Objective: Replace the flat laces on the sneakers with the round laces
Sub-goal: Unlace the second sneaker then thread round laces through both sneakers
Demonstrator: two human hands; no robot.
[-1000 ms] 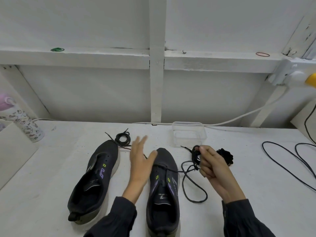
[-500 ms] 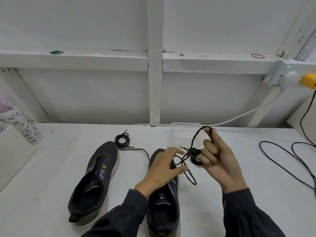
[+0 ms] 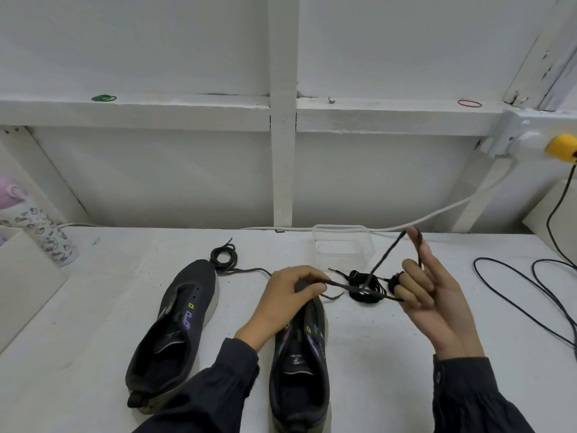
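Shoelace [image 3: 340, 285] stretches crosswise from hand to hand. Left hand [image 3: 290, 295] pinches it over the sneaker [image 3: 317, 332] toe; right hand [image 3: 434, 295] holds it wound round curled fingers [image 3: 415, 278].

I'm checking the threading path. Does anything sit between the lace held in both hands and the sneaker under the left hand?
Nothing visible does. The lace spans from the left hand to the right hand; the bundled lace lies beside the sneaker, not on it.
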